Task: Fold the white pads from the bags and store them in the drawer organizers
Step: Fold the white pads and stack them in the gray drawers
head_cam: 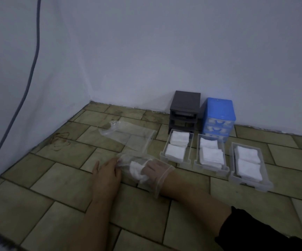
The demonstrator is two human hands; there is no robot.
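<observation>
Fingers of right hand (152, 168) grip white pad (135, 171) inside clear bag (157, 180); left hand (106, 172), at nine o'clock, pinches bag's end.

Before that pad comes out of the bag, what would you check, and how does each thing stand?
1. Right hand is inside the clear bag, fingers on the white pad: ok.
2. Left hand holds the bag's far end steady: ok.
3. Grip on the pad is firm: cannot tell, the plastic blurs it.
4. Three clear drawers lie open on the floor, within sight: ok.
5. Room left in the drawers: cannot tell; each already holds folded pads.
6. Empty bag lies clear of the hands: ok.
</observation>
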